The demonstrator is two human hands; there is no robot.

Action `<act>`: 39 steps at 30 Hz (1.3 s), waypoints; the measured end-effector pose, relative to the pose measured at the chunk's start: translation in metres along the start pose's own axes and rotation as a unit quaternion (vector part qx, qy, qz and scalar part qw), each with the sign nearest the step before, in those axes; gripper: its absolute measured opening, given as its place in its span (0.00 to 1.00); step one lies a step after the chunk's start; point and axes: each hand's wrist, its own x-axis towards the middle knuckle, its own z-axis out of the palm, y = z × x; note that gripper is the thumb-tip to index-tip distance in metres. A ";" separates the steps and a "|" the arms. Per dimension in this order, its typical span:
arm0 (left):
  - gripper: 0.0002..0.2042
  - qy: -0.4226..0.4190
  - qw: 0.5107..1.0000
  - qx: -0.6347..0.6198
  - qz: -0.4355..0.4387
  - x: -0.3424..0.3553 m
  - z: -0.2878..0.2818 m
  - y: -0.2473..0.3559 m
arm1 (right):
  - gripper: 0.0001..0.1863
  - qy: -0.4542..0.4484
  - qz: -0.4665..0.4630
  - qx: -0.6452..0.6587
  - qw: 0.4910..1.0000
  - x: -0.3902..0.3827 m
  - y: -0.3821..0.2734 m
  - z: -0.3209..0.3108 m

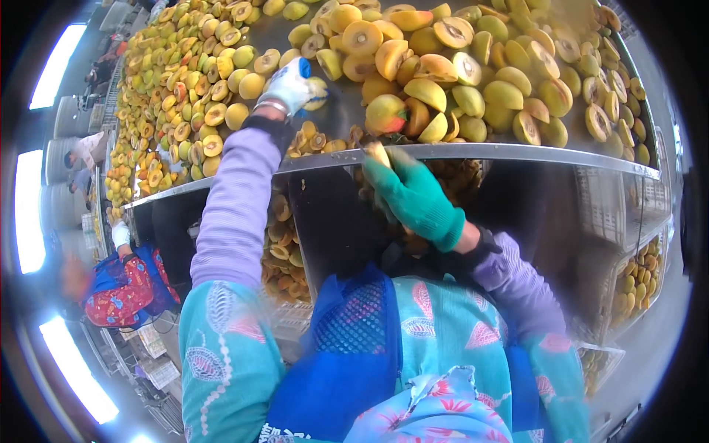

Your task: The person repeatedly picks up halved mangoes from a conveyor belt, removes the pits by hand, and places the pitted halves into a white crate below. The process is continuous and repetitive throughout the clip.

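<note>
Halved yellow peaches (362, 38) cover the metal table (336, 111), many with the cut face up. My left hand (288, 88), in a white glove with blue fingers, reaches over the table. It is closed around a greenish-yellow peach half (317, 94). My right hand (417, 193), in a green glove, is at the table's front edge. Its thumb and fingers are closed on a peach half (379, 153), seen edge-on and slightly blurred. Just beyond the right hand lies a whole-looking peach with a red blush (386, 114).
A raised metal rim (509, 151) runs along the table front. Below it, crates of peach halves (281, 247) stand left of my body and another crate (636, 284) at right. A person in a red patterned garment (125, 295) works at the far left.
</note>
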 end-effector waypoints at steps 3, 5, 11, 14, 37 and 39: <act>0.16 -0.017 0.951 -0.305 0.043 -0.061 -0.004 0.012 | 0.18 0.091 -0.197 -0.172 0.961 0.018 -0.004 0.002; 0.14 0.033 0.954 -0.214 0.209 -0.093 0.004 0.026 | 0.17 0.091 -0.172 -0.211 0.958 0.021 -0.010 0.007; 0.14 0.145 0.919 -0.196 0.311 -0.152 0.030 0.069 | 0.19 0.081 -0.140 -0.171 0.972 0.003 -0.003 0.016; 0.14 0.225 0.910 -0.099 0.335 -0.159 0.029 0.084 | 0.20 0.099 -0.134 -0.167 0.972 -0.003 0.004 0.015; 0.13 0.168 0.928 -0.174 0.285 -0.156 0.023 0.097 | 0.23 0.058 -0.032 0.094 0.993 0.000 -0.007 -0.007; 0.15 0.044 0.922 -0.368 0.112 -0.170 0.016 0.102 | 0.24 0.117 -0.098 0.050 0.987 0.007 -0.011 -0.012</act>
